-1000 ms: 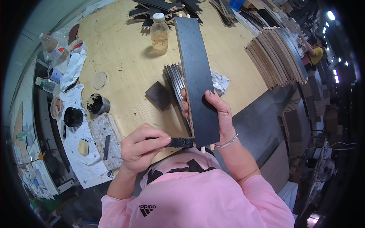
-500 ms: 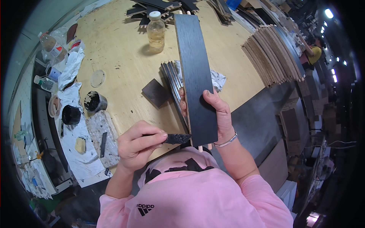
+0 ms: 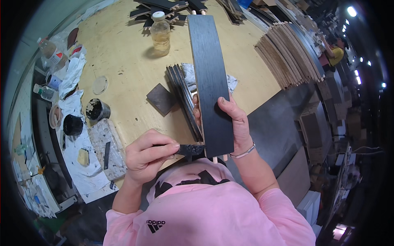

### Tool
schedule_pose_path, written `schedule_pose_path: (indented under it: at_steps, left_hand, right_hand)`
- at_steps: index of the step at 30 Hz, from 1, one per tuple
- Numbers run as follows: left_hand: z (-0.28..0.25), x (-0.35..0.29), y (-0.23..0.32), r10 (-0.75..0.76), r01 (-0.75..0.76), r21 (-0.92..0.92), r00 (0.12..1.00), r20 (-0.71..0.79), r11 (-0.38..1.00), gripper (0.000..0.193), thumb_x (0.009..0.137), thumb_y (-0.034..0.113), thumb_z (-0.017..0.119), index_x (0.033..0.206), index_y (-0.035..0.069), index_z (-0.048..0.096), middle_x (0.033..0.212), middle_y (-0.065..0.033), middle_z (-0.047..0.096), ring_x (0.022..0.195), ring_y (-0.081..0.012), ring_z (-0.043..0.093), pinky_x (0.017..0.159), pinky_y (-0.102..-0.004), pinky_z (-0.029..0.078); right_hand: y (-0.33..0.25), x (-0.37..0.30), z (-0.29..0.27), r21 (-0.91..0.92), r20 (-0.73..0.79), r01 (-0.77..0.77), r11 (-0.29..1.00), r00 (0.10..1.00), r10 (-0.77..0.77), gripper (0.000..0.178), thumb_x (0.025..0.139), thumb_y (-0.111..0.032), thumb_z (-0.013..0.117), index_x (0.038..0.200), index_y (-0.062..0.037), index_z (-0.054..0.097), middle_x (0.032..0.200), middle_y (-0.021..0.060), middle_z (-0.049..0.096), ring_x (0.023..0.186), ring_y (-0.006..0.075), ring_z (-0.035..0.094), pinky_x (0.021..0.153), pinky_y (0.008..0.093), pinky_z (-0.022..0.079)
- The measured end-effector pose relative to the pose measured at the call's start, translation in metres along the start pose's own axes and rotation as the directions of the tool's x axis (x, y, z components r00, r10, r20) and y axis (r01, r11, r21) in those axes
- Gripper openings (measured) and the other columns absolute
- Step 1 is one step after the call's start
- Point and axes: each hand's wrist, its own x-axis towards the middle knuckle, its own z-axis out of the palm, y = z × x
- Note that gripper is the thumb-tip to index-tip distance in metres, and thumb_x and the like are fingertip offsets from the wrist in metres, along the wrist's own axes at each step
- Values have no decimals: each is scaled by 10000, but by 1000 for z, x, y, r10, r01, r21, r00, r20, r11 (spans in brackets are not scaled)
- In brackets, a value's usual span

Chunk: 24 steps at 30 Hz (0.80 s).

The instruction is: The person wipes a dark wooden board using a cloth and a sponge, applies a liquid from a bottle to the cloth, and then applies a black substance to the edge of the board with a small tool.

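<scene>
My right hand (image 3: 237,115) grips a long black wooden board (image 3: 211,78) with pale dowels sticking out of both ends. Its thumb presses on the dark face and its fingers wrap behind the left edge, partly hidden. Between the closed fingers of my left hand (image 3: 150,155) is a flat black-smeared piece (image 3: 191,149), whose exact kind I cannot make out. The tip of that piece meets, or nearly meets, the board's lower left edge. Behind the board lie narrow dark slats (image 3: 182,96), a square dark plate (image 3: 161,99) and a white cloth (image 3: 188,76).
Black-stained pots (image 3: 97,109) stand on the left, near a plastic-wrapped block (image 3: 106,139) and a yellow sponge (image 3: 83,157). A capped bottle (image 3: 160,35) stands farther back. Stacked boards (image 3: 287,57) occupy the right side, with dark boards (image 3: 160,6) piled at the far edge. A co-worker (image 3: 335,53) is at far right.
The view has shifted slightly, so the table things sit a little farther left. Both hands keep their grips, and the black-smeared piece stays at the board's lower left edge.
</scene>
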Motion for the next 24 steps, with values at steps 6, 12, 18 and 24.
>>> schedule_pose_path:
  at_steps: [6,12,18,24]
  left_hand:
    - [5,4,1,29,-28,-12,998,52,1000,280,699,-61,761,975,-20,730,917,-126,677,744,-217,619,636,-299,473]
    - [11,4,4,38,-36,-30,997,73,999,297,690,-70,760,982,-21,731,912,-127,678,749,-216,621,640,-295,477]
    - [15,0,3,-35,43,-94,996,84,995,295,697,-78,749,986,-22,732,918,-134,679,762,-219,622,642,-287,479]
    - [20,0,-1,-89,94,-89,994,56,992,281,707,-88,738,980,-24,734,918,-140,680,765,-212,624,647,-286,486]
  right_hand:
    - [-3,-5,-3,-15,-20,13,1000,1000,-13,460,908,-169,609,1324,-69,441,1080,163,630,863,212,657,754,314,548]
    - [-5,-12,-10,-37,-28,9,999,1000,-10,467,909,-184,613,1327,-64,442,1074,161,633,857,206,654,750,312,547]
    - [-5,-16,-16,-22,-29,20,1000,999,-21,471,909,-190,616,1326,-59,441,1070,159,632,856,206,660,743,313,555]
    - [-8,-19,-19,-20,-30,14,1000,999,-15,463,910,-171,609,1330,-71,442,1068,157,630,848,210,664,738,315,558]
